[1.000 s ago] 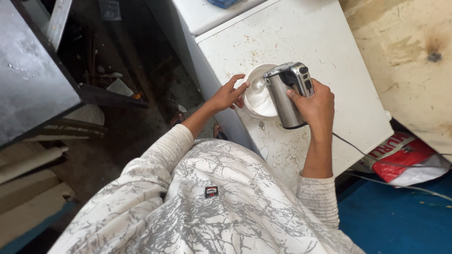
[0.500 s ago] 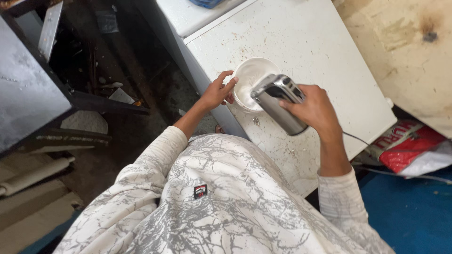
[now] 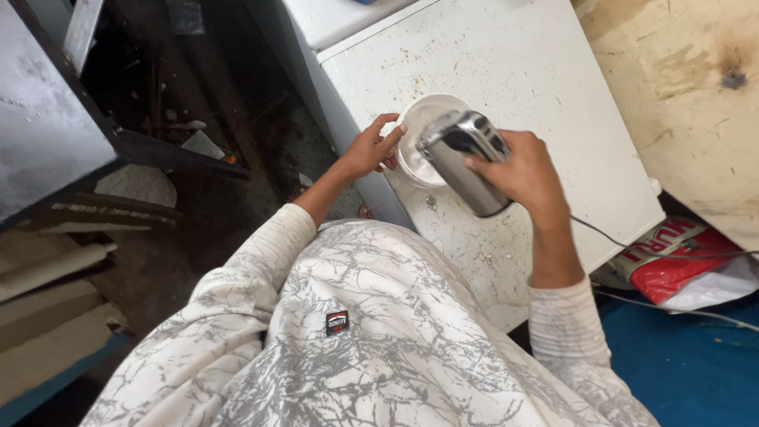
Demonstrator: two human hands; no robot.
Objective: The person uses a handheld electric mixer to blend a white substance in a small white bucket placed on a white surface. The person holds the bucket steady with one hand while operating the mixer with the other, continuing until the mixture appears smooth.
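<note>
My right hand (image 3: 526, 175) grips a silver hand mixer (image 3: 462, 158) and holds it over a white bowl (image 3: 421, 130). The bowl sits near the front left corner of a white, speckled appliance top (image 3: 522, 71). My left hand (image 3: 370, 147) holds the bowl's left rim with the fingers curled on it. The mixer's body hides the right side of the bowl and whatever is inside. A thin cord (image 3: 632, 241) runs from the mixer off to the right.
A red and white bag (image 3: 680, 257) lies on the blue floor (image 3: 688, 356) at the right. A dark metal frame (image 3: 71, 119) and cluttered dark floor are at the left. A stained beige wall (image 3: 680, 95) stands behind the appliance.
The mixer has tilted from nearly upright to leaning over the bowl, and my right hand has shifted with it. My left hand stays on the bowl's rim.
</note>
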